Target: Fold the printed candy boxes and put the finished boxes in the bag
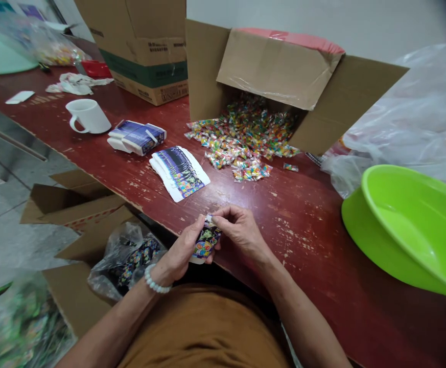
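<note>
A small printed candy box (206, 240), dark with bright coloured circles, is held upright over the table's front edge. My left hand (186, 246) wraps round its side, a beaded bracelet at the wrist. At its white top flap, the thumb and fingers of my right hand (240, 227) pinch together. Just beyond lies a fanned stack of flat printed cartons (180, 173). Farther left, more purple cartons (137, 137) are piled. Small clear packets of coloured candy (241, 148) spill from an open cardboard box (280, 66) lying on its side.
A white mug (88, 116) and a crumpled cloth (77, 83) sit at the left. The green basin (376, 225) stands on the right. Below the edge, an open carton (73, 276) holds a plastic bag of dark packets (140, 260). A tall cardboard box (146, 51) stands behind.
</note>
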